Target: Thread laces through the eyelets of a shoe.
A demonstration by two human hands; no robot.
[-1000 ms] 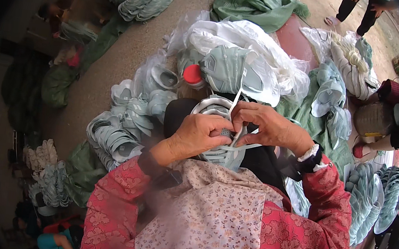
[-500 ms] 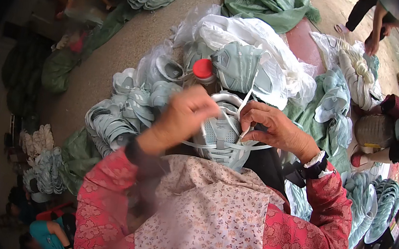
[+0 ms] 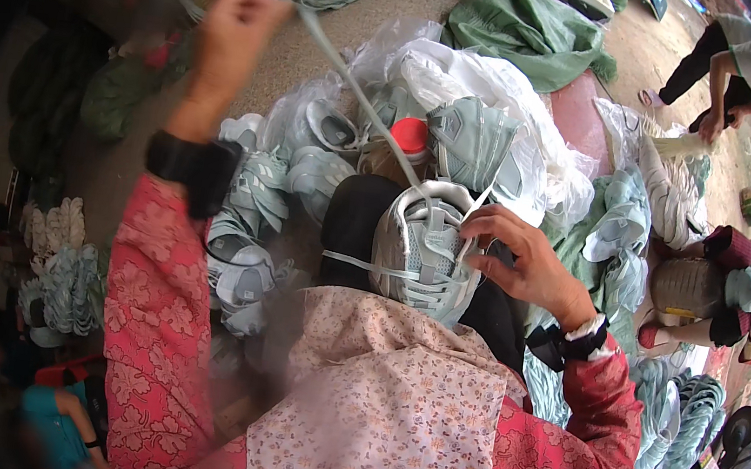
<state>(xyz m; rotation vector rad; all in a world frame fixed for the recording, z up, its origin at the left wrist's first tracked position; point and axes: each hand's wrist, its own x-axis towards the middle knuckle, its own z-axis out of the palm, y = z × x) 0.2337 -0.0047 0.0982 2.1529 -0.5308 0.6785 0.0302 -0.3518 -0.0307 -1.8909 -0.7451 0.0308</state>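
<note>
A grey-and-white shoe upper [image 3: 411, 253] lies across my lap, its collar facing away from me. My left hand [image 3: 229, 52] is raised far up and to the left, closed on one end of a pale shoelace [image 3: 360, 94]. The lace runs taut from that hand down to the upper's opening. My right hand [image 3: 526, 264] stays at the upper's right side, thumb and fingers pinched at the eyelet edge; its exact hold is partly hidden. A pale strap [image 3: 349, 259] stretches sideways from the upper across my dark-clad leg [image 3: 355, 213].
A red-lidded jar [image 3: 409, 136] and another upper [image 3: 471, 143] rest ahead by white plastic sheeting [image 3: 415, 66]. Stacked uppers [image 3: 254, 192] lie on the left. A green sack [image 3: 522, 37] sits farther off. At right, people work beside more bundles [image 3: 622, 213].
My left hand has swung up and left from the shoe upper, drawing the lace out long. The right hand remains at the eyelet edge. The view has shifted slightly.
</note>
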